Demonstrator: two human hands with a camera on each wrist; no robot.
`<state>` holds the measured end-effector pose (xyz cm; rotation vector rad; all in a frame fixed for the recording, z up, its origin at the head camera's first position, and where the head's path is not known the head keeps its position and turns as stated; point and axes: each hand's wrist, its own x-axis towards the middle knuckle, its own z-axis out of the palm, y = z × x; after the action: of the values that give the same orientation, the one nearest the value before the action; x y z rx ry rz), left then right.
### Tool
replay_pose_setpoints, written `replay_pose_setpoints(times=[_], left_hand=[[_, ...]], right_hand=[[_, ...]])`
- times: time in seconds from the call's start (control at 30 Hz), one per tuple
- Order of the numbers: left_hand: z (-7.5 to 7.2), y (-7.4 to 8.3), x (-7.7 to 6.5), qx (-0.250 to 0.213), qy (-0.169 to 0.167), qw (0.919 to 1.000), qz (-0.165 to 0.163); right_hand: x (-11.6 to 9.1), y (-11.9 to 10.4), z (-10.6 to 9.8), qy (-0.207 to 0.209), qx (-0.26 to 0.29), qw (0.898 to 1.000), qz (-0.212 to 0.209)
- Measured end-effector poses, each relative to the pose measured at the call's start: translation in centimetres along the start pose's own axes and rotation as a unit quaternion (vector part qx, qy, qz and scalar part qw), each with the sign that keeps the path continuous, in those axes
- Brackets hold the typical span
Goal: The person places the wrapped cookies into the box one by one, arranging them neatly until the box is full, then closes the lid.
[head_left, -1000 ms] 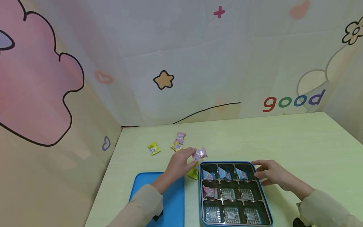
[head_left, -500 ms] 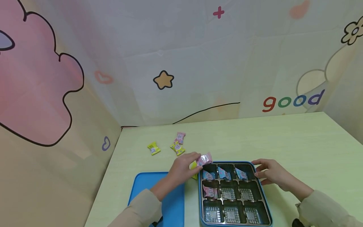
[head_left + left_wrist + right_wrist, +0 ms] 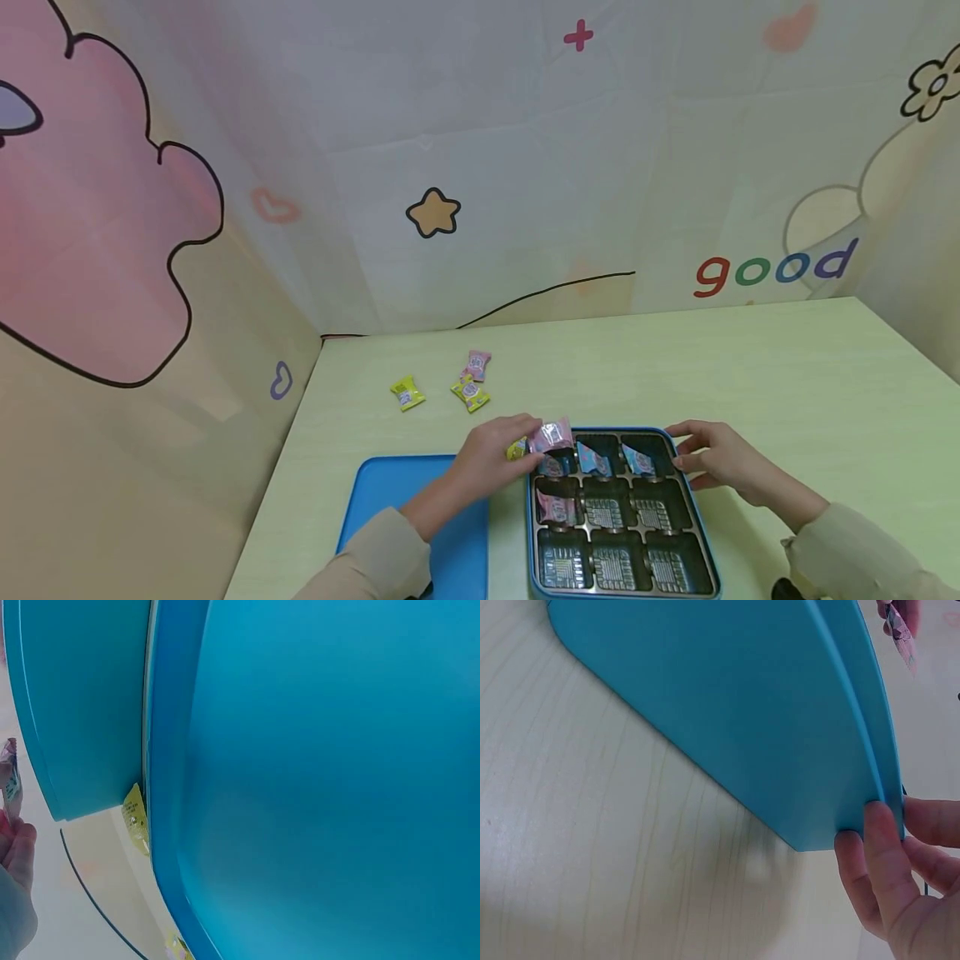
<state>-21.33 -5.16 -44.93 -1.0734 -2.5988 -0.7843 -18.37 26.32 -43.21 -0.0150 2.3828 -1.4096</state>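
My left hand (image 3: 491,458) pinches a pink-wrapped candy (image 3: 551,436) over the back-left compartment of a blue box (image 3: 531,533) with a black divided insert. Its thumb and fingers hold the wrapper at the left end. Blue-wrapped candies (image 3: 593,459) sit in the three back compartments, the left one partly hidden by the held candy. Another pink candy (image 3: 557,507) lies in the middle row's left compartment. At the box's back-right corner, my right hand (image 3: 720,458) grips the edge; the right wrist view shows its fingers (image 3: 885,855) against the outer wall and around the corner.
A flat blue lid (image 3: 459,542) lies left of the box, under my left forearm. Behind it are a yellow candy (image 3: 407,392), another yellow one (image 3: 470,392) and a pink one (image 3: 477,365). One more yellow candy (image 3: 516,449) shows behind my left fingers. A printed backdrop (image 3: 510,167) borders the table.
My left hand has carried the pink candy to the right and slightly nearer, from beside the box to over its back-left compartment. The right hand stays at the box corner.
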Motion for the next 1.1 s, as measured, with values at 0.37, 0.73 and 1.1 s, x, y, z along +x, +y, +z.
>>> replay_pose_setpoints(times=[0.37,0.73,1.1], left_hand=[[0.3,0.6,-0.1,-0.002,-0.016,0.9995,0.029],[0.5,1.6,-0.2,0.009,-0.025,0.9978,0.061],[1.3,2.3,-0.3,0.026,-0.045,0.9975,0.048]], right_hand=[[0.0,0.0,-0.1,-0.006,0.008,1.000,-0.003],[0.1,0.0,-0.1,-0.007,0.008,1.000,-0.001],[0.3,-0.1,-0.1,-0.015,0.009,1.000,-0.003]])
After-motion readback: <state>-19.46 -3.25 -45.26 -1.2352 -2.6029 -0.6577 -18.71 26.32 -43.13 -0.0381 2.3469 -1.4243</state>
